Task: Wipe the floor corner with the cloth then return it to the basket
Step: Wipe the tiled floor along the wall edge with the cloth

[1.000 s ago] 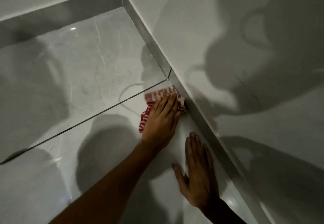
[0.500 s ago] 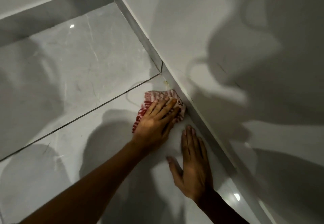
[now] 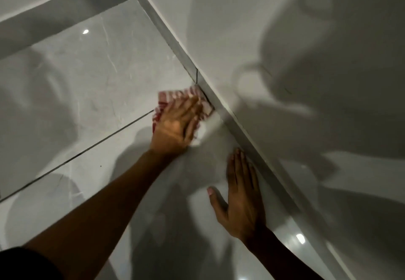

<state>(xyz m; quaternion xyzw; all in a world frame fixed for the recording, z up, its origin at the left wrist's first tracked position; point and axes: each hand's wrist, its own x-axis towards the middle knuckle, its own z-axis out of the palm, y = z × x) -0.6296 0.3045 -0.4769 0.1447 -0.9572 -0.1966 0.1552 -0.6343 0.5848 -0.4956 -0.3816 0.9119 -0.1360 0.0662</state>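
Setting: glossy grey tiled floor (image 3: 92,78) meeting a pale wall (image 3: 252,27) along a grey skirting strip (image 3: 219,102); dim light, heavy shadows.

Item 1, cloth (image 3: 175,96): red-and-white striped, bunched, lying flat on the floor hard against the skirting, beside a dark grout line (image 3: 98,141).

Item 2, left hand (image 3: 175,126): palm down on the cloth, fingers spread flat and pressing, not clenched around it; blurred, which suggests a wiping stroke.

Item 3, right hand (image 3: 241,196): empty, fingers extended, flat on the floor near the skirting, apparently as a brace.

Item 4, basket: not in view.

Step in hand: wiping, first part of the task. Next move, by judgement: gather the cloth into a proper grasp, lift, and turn to locate the basket.
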